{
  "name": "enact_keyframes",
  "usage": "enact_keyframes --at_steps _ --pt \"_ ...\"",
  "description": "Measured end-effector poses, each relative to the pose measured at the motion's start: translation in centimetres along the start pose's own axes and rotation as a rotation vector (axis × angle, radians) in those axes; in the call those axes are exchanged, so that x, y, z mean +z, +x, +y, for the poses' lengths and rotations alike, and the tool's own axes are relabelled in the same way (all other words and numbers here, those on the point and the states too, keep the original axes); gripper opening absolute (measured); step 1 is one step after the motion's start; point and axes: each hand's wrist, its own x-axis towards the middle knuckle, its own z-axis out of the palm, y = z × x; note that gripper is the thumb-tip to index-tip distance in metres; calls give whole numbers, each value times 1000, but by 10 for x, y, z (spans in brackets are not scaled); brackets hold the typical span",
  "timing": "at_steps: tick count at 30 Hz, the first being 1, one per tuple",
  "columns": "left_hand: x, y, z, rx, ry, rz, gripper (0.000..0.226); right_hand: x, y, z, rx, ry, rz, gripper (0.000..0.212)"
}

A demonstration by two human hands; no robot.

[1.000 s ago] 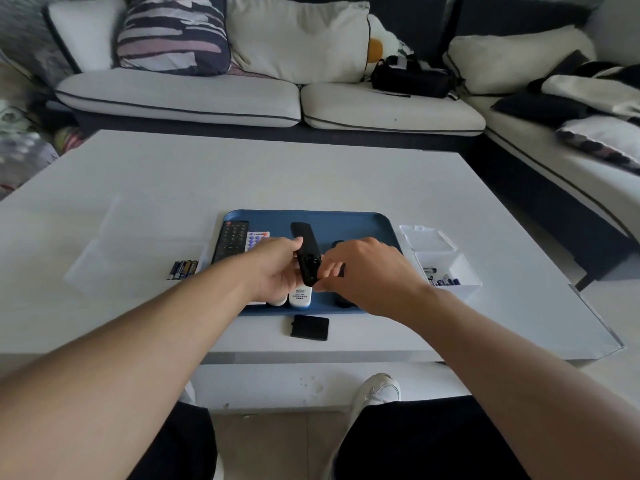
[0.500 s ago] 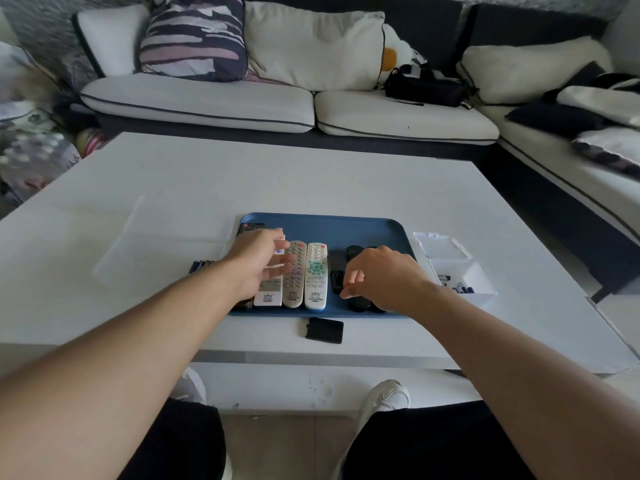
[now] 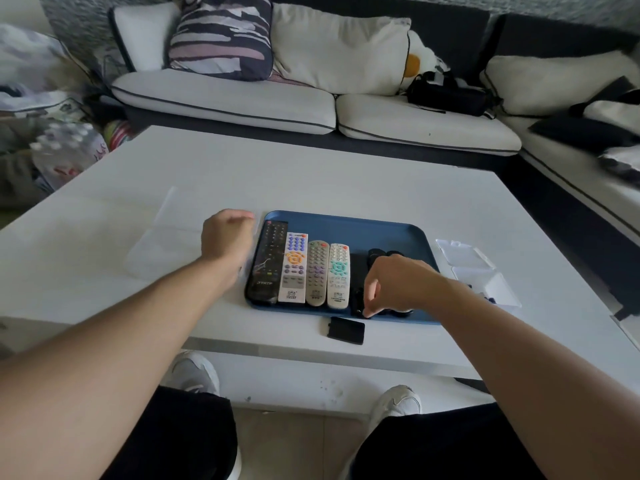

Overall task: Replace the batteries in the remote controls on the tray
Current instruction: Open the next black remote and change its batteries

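Black shorts and white shoes (image 3: 398,403) at bottom, under the white surface (image 3: 311,174). Black battery cover (image 3: 346,330) lies on the surface just in front of the blue tray (image 3: 346,226), apart from its near rim. Right hand (image 3: 398,285) over the tray's right part, fingers curled down, tips on a black remote (image 3: 358,301) at the near rim; cannot tell if it grips it, the hand hides most of that remote and the dark round items behind it. Left of it in a row on the tray: white remote with teal pad (image 3: 338,276), grey remote (image 3: 318,273), white remote with orange pad (image 3: 294,268), long black remote (image 3: 266,261) at the left edge; labels too small to read. Left hand (image 3: 227,237) just left of the tray, fingers curled, whether they hold anything hidden. Clear plastic box (image 3: 485,278) right of the tray, dark batteries (image 3: 490,299) inside. Far: sofa (image 3: 242,98), striped cushion (image 3: 221,36), black bag (image 3: 446,93).
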Motion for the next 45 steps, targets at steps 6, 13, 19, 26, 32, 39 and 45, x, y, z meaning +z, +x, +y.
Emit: enact_keyframes --at_steps 6,13,19,26,32,39,45 --pt "-41 28 -27 265 282 271 36 -26 15 -39 -87 129 176 7" --pt "-80 49 -62 235 395 516 54 -26 71 -117 -263 119 286 20" --pt "-100 58 -80 -99 400 400 41 -19 117 -170 -400 -16 259 30" --pt "-100 64 -93 -76 375 402 34 -16 146 -211 -445 -259 176 30" --pt "-99 67 -92 -76 343 399 34 -21 149 -229 -469 -368 108 30" --pt "-99 67 -95 -90 314 341 29 -15 159 -241 -545 -415 143 38" --pt "-102 67 -89 -148 230 354 37 -9 162 -241 -525 -360 171 13"
